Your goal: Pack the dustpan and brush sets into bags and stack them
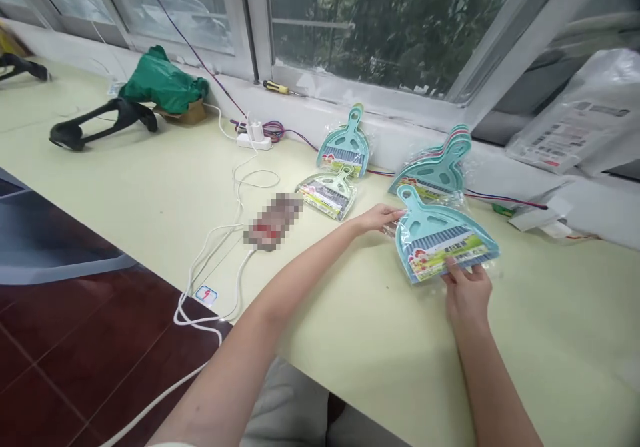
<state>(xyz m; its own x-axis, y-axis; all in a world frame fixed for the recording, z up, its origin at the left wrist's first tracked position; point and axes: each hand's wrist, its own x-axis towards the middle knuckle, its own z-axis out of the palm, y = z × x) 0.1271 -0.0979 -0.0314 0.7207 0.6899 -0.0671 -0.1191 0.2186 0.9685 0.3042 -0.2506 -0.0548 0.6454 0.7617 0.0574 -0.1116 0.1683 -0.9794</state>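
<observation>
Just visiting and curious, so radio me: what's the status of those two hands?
Right hand on lower edge of wrapped light-blue dustpan set. Left hand at its handle end. Label toward camera. Stacked dustpan sets close behind.

Turquoise dustpan-and-brush set showing through clear wrapping, colourful label facing outward, handle pointing up-left, slanting over tabletop

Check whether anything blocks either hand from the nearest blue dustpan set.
Nothing visible does. The left hand is at the handle side of the dustpan set and the right hand holds its lower edge; only the set's own clear wrapping comes between.
</observation>
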